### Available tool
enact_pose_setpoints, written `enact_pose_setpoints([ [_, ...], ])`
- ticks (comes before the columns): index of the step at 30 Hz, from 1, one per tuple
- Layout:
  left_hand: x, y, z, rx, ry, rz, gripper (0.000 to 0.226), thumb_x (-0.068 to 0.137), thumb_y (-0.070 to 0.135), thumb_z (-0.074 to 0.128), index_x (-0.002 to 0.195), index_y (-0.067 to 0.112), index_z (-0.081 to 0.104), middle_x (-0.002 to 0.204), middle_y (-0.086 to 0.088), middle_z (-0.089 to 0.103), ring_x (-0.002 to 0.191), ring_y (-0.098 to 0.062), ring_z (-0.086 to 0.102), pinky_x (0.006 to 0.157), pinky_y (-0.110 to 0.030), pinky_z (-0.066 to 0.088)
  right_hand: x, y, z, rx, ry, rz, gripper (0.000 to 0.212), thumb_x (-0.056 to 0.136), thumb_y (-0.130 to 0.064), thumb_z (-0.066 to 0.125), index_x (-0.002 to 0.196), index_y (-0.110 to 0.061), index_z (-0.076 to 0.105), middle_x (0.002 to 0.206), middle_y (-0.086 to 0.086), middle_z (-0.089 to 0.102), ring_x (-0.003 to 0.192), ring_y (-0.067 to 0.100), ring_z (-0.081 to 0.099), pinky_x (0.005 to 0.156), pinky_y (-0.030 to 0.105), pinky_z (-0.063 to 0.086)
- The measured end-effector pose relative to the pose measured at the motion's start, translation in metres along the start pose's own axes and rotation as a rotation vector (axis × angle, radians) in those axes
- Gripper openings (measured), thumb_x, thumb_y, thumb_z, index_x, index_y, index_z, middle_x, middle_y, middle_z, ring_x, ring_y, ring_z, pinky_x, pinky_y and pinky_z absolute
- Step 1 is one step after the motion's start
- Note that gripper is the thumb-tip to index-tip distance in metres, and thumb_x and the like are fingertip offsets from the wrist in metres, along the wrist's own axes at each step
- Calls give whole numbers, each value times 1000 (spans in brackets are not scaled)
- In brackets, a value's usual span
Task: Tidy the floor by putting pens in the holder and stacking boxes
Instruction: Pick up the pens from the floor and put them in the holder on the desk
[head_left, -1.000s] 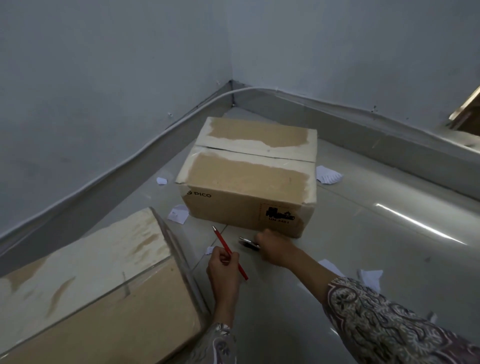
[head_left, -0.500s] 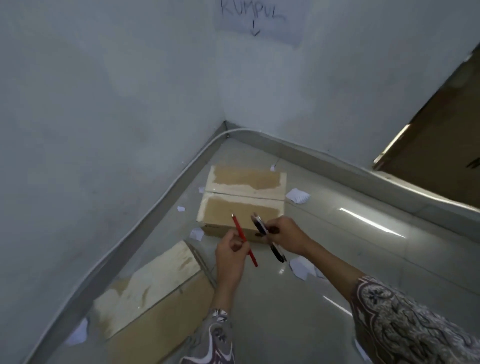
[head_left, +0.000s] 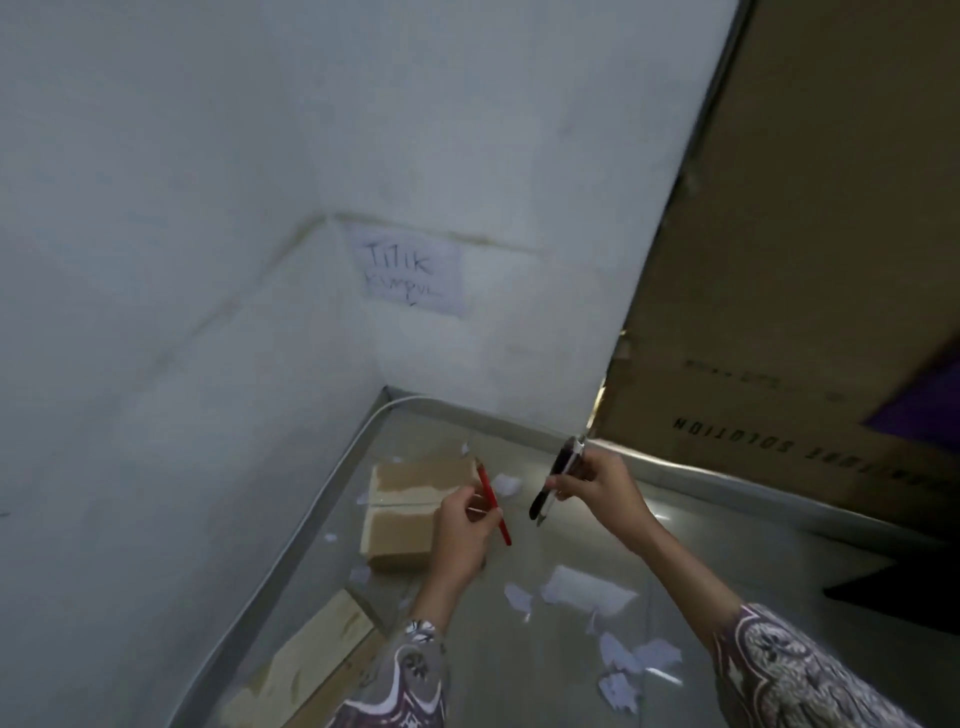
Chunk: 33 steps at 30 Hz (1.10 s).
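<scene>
A: Risks from here?

B: Main one is a drop. Right hand (head_left: 597, 486) pinches the dark pens (head_left: 556, 483) near the middle with fingertips only; looks like two, blurred, can't confirm the count. If so, one could slide out mid-carry. Left hand (head_left: 462, 535) has its fingers wrapped round the red pen (head_left: 492, 506), tip up. That grip looks more secure.

A: Anything else?

B: No holder in view. The camera looks mostly at the wall and its taped paper note (head_left: 410, 275), so the floor (head_left: 519, 675) underfoot gets little attention. Paper scraps (head_left: 587, 592) lie all over the glossy tiles. I'd guess a slip hazard, or a dropped pen gets lost among them.

A: Where's everything relative to the hands?

B: Hands are apart, each clamped on its own pens, raised well above the floor. Small cardboard box (head_left: 410, 509) sits in the corner, below and behind the left hand. A second box (head_left: 306, 670) is bottom left, near the left sleeve. Not stacked yet. Large carton (head_left: 810, 260) stands at right, just behind the right hand.

A: Progress?

B: My read is pens collected, nothing deposited, and boxes still pending.
</scene>
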<state>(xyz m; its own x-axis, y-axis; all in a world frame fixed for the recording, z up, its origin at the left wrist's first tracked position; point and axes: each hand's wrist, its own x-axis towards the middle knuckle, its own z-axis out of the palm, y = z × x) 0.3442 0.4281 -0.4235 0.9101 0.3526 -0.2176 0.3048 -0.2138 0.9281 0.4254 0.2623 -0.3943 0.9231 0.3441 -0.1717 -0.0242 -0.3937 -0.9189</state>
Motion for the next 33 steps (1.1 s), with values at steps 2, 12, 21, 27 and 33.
enact_pose_setpoints([
  [2, -8, 33, 6, 14, -45, 40, 25, 83, 3, 64, 76, 25, 57, 74, 10, 60, 72, -7, 58, 59, -6, 46, -19, -20, -28, 73, 74, -14, 16, 75, 5, 69, 69, -7, 61, 61, 8, 64, 55, 12, 62, 64, 32, 53],
  [12, -43, 149, 79, 151, -332, 354, 13, 86, 3, 57, 90, 16, 58, 77, -1, 56, 74, -17, 56, 68, -30, 55, -134, -54, -160, 278, 439, -84, 2, 81, 3, 63, 81, 5, 63, 76, 18, 66, 66, 18, 67, 62, 21, 55],
  [21, -67, 231, 207, 125, -546, 526, 12, 89, 8, 56, 78, 14, 58, 72, -4, 63, 60, -7, 61, 53, -12, 46, -203, -39, -293, 274, 787, -140, 12, 81, 3, 64, 89, 11, 61, 77, 18, 63, 73, 25, 66, 64, 24, 59],
  [27, -75, 295, 324, 61, -649, 609, 11, 90, 10, 56, 81, 14, 61, 64, 5, 63, 57, -5, 59, 58, -25, 51, -233, -9, -398, 269, 962, -152, 11, 81, 3, 64, 90, 8, 61, 79, 19, 64, 76, 26, 67, 70, 29, 60],
  [33, -79, 348, 437, 59, -707, 659, 14, 88, 5, 58, 83, 15, 64, 70, 7, 64, 67, -8, 59, 66, -25, 51, -242, 23, -508, 291, 1073, -115, 5, 81, 2, 64, 87, 2, 63, 82, 16, 65, 80, 25, 67, 68, 26, 59],
])
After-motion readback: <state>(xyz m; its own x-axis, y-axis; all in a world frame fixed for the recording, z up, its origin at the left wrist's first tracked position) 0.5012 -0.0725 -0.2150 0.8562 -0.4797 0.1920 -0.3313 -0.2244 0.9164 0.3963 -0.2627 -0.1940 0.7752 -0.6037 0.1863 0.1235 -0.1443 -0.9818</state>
